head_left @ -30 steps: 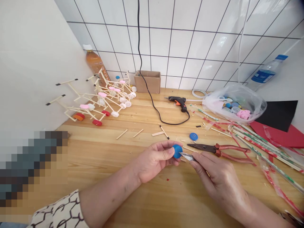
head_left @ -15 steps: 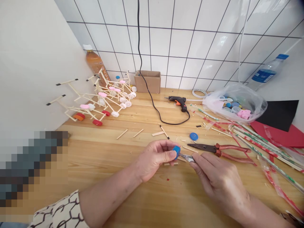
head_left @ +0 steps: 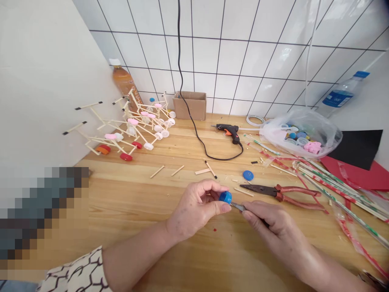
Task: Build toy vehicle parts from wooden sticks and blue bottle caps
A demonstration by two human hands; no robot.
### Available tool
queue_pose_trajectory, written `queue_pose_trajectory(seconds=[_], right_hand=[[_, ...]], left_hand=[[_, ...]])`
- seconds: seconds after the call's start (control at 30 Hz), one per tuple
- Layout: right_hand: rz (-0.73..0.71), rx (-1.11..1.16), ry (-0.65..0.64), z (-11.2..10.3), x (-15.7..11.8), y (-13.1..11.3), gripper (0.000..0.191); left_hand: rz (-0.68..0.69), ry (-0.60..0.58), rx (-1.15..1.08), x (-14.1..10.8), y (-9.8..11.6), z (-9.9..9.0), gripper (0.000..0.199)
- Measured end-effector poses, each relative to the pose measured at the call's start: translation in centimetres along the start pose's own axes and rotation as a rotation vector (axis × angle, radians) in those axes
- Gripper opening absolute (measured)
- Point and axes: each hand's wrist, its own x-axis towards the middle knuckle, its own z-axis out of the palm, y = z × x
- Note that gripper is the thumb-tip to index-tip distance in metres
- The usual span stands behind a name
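Note:
My left hand (head_left: 194, 207) pinches a blue plastic bottle cap (head_left: 225, 197) between thumb and fingers, above the wooden tabletop (head_left: 127, 194). My right hand (head_left: 270, 223) grips a small craft knife (head_left: 238, 207), whose metal blade reaches to the cap's lower edge. The handle is mostly hidden inside my fingers. Just beyond my right hand lie red-handled long-nose pliers (head_left: 279, 192). A second blue bottle cap (head_left: 248, 175) rests flat on the wood, a little above the first.
Several stick-and-bottle-cap wheeled models (head_left: 133, 129) are piled at the back left against the wall. A black-corded glue gun (head_left: 231, 132), cardboard box (head_left: 188, 105), and plastic bag of caps (head_left: 300, 134) stand at the back. Striped straws (head_left: 343, 188) and loose sticks lie across the right.
The blue cap has turned in my left fingers, with its round face now tilted upward. My right hand has dropped slightly, and less of the blade shows.

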Motion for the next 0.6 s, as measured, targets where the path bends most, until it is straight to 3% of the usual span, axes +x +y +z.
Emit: queue_pose_trajectory(seconds=[0.2,0.27,0.47,0.6], right_hand=[[-0.222,-0.399,0.248,0.6,-0.48,-0.05,0.02],[-0.174,-0.323,0.211,0.59,-0.49,-0.11,0.021],[0.057,0.16,-0.109,0.02,0.03,0.01,0.036],[-0.045,-0.04,0.027,0.34,-0.22,0.18,0.028]], left_hand=[[-0.04,0.009,-0.004,-0.03,-0.5,0.06,0.021],[-0.029,0.018,-0.01,-0.13,-0.56,0.1,0.022],[-0.01,0.044,0.018,-0.5,-0.19,0.38,0.022],[-0.039,0.048,0.021,-0.49,-0.2,0.47,0.021]])
